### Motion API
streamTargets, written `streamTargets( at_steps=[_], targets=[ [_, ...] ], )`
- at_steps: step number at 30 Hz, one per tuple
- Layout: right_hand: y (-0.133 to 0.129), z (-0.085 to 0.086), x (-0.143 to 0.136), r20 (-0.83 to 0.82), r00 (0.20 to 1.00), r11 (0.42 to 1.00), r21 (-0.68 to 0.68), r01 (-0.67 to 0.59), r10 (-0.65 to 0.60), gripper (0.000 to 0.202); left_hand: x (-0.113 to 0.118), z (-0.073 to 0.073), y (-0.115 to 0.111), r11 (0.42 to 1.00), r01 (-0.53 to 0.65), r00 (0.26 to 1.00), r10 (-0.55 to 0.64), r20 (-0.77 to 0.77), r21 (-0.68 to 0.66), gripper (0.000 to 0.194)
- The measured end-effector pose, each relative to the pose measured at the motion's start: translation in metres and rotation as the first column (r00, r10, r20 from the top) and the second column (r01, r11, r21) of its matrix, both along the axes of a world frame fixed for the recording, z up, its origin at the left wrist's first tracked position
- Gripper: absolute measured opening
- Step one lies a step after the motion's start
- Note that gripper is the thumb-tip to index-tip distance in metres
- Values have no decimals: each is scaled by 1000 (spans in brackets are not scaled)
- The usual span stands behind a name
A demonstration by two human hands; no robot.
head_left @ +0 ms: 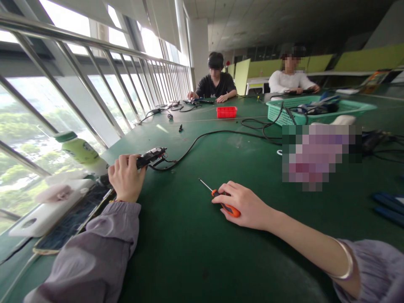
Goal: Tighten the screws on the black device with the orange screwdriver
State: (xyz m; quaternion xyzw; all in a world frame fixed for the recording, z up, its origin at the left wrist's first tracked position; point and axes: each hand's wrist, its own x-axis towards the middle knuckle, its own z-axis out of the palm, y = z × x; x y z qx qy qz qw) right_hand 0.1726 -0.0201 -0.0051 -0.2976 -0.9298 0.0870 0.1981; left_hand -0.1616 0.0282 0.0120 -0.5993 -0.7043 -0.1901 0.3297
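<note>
My left hand (126, 177) is closed around one end of a black corded device (151, 157). Small inner parts and thin wires show at the far end of the device; my fingers cover the rest. From it a black cable (202, 134) curves away to the right over the green table. My right hand (241, 204) has its fingers round the orange and black handle of a screwdriver (231, 209), low at the tabletop. The screwdriver's thin metal shaft points forward and to the left, apart from the device.
A red tray (226, 112) and a green basket (353, 110) with cables stand farther back. On the left are a bottle (80, 152), a phone (74, 221) and a white object (47, 212) beside the railing (109, 54). Two people sit across the table.
</note>
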Motion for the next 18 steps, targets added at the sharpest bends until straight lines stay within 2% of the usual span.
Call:
streamTargets(
  at_steps=[5,13,18],
  targets=[
    [0,0,1,8,1000,1000,-7,2,-2,28,0,-1,0,997,68,998,-68,-18,-26,31],
    [1,-1,0,-12,1000,1000,4,0,0,25,-1,-4,2,995,83,996,-85,39,59,35],
    [2,-2,0,-118,989,994,-71,79,-87,24,0,-4,3,993,72,990,-83,111,98,38]
  ],
)
